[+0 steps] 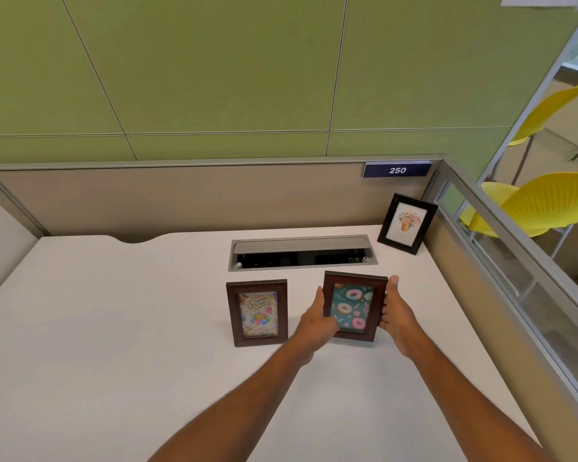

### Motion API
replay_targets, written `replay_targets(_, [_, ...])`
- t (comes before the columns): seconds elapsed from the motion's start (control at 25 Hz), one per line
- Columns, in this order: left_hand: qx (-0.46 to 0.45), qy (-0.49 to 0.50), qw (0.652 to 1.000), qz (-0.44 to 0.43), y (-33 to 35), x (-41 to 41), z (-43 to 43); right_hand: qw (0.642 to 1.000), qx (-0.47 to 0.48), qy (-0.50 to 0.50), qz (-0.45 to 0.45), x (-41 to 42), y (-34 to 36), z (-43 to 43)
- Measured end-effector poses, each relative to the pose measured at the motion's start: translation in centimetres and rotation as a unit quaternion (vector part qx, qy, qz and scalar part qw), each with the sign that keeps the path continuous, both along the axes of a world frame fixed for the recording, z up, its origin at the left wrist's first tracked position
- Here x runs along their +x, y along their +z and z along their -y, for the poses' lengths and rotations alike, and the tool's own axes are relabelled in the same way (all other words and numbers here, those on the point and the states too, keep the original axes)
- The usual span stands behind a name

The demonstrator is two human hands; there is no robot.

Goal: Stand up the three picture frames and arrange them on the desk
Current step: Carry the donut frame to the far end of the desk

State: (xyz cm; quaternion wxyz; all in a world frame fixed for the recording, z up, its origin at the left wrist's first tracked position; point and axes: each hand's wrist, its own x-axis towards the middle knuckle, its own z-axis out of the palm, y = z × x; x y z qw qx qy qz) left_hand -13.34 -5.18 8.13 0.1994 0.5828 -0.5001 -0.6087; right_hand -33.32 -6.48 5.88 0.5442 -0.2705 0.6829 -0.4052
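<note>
Three picture frames are on the white desk (114, 328). A brown frame with a donut picture (352, 306) is upright near the middle, held on both sides: my left hand (317, 320) grips its left edge and my right hand (396, 315) its right edge. To its left, a brown frame with a birthday card picture (257, 313) stands upright on its own. A black frame with a flower picture (407, 223) stands in the far right corner, leaning back near the partition.
An open cable tray (301, 253) is set into the desk just behind the two brown frames. Beige partition walls (181, 198) close off the back and right side. Yellow chairs (541, 201) stand beyond the glass on the right.
</note>
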Motion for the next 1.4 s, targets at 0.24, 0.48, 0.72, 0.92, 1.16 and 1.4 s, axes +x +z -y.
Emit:
replay_targets(0.24, [-0.054,-0.022,0.998,-0.017,3.1,1.7,-0.5,0.999,-0.03,0.036,-0.018,-0.8,4.9,-0.2])
replay_targets(0.48, [-0.11,0.005,0.993,-0.038,7.1,3.4,-0.7,0.991,-0.098,0.079,-0.036,0.2,10.8,1.0])
replay_targets(0.72, [-0.179,0.093,0.977,-0.063,11.2,7.7,-1.8,0.979,-0.145,0.141,-0.015,5.0,15.3,2.9])
replay_targets(0.92, [-0.23,0.167,0.957,-0.056,13.9,13.7,-3.1,0.968,-0.169,0.186,0.01,12.5,18.4,3.9])
replay_targets(1.16, [-0.251,0.244,0.936,-0.035,14.9,23.6,-3.2,0.952,-0.187,0.241,0.021,23.9,20.0,6.3])
replay_targets(1.4, [-0.265,0.296,0.918,0.013,14.0,37.1,-1.8,0.936,-0.175,0.304,0.035,38.7,19.0,10.2])
